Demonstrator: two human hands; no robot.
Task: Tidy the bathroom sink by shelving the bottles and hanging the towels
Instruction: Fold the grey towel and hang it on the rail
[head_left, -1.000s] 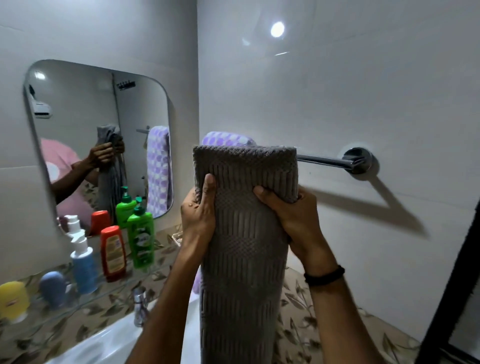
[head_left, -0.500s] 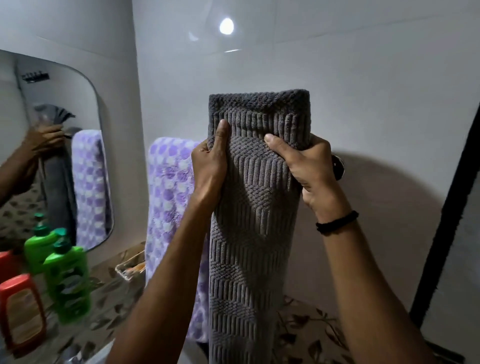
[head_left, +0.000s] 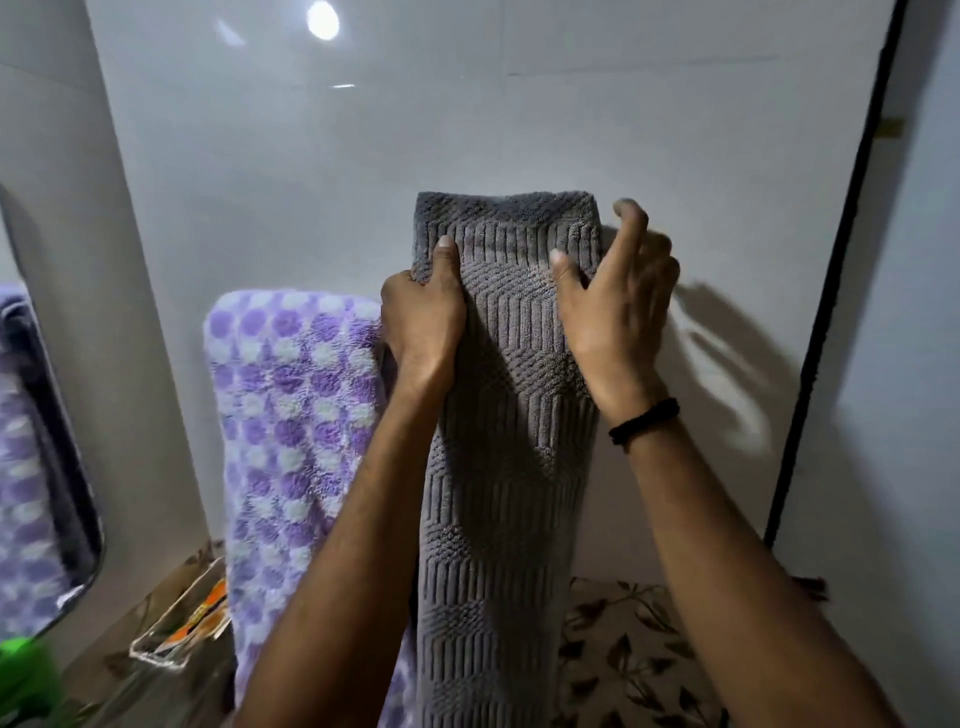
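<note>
The grey towel (head_left: 509, 415) hangs folded flat against the white wall (head_left: 363, 182), above the back edge of the bench (head_left: 639, 649) and just beside the purple checked towel (head_left: 296, 415) on its left. The rail that carries it is hidden behind the cloth. Your left hand (head_left: 423, 322) grips the towel's left edge, thumb on the front. Your right hand (head_left: 618, 322) is loose, with the thumb resting on the face and the fingers spread off the right edge, grasping nothing.

To finish well, I judge you should even out the two falls, smooth the face downward, and avoid bunching it into the purple towel.

Toward the leaf-patterned bench's left end sit a clear tray (head_left: 176, 639) and a green bottle (head_left: 21, 675), below the mirror (head_left: 47, 467). A dark door frame (head_left: 831, 312) runs down the right.
</note>
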